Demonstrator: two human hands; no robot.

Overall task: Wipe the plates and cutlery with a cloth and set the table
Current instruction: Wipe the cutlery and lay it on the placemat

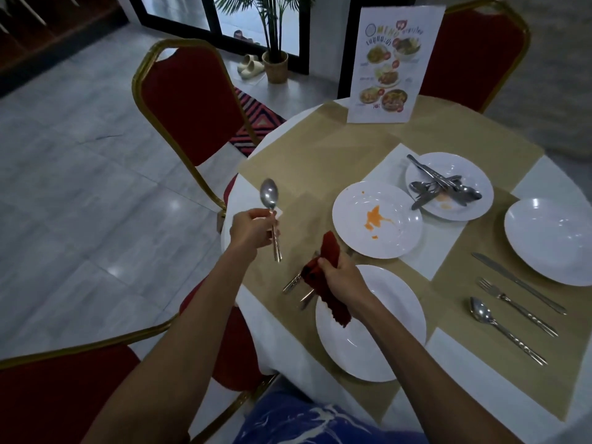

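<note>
Holding: your left hand is closed around the handle of a spoon, bowl up, over the table's left edge.
Right hand: your right hand is bunched tight on a red cloth, which trails down onto the near plate.
Near plate: a clean white plate lies right in front of you on the round table.
Under the cloth: cutlery handles poke out left of your right hand; you cannot tell from here which pieces they are.
Dirty plates: one soiled plate carries an orange smear; behind it a second plate holds a heap of cutlery.
Set place: on your right, a knife, fork and second spoon lie side by side next to a white bowl.
Far edge: a menu card stands upright.
</note>
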